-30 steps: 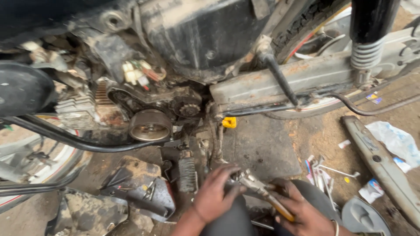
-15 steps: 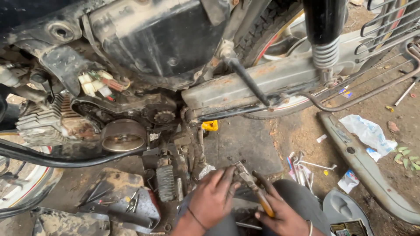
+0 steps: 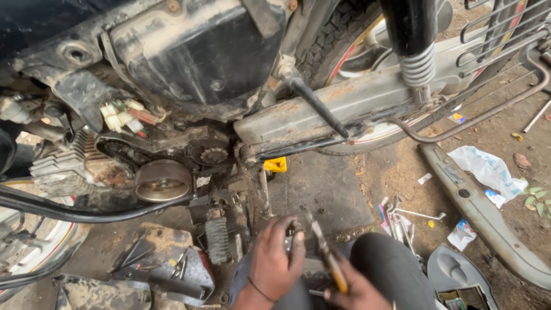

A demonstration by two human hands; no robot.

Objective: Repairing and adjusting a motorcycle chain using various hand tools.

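My left hand is closed around a small dark metal part low in the middle of the view. My right hand grips pliers with orange handles, whose jaws point up toward that part. Both hands are just above my knee in grey trousers. Right above them stands a dirty motorcycle with its engine exposed, a round metal cover and a small sprocket.
A footpeg and a removed engine cover lie left of my hands. Several spanners lie on the dirt to the right, beside a grey plastic panel and a crumpled plastic bag. A yellow piece sits under the frame.
The view has shifted so the motorcycle sits further left and lower. My hands stay together on the part and pliers, with the pliers now raised more upright.
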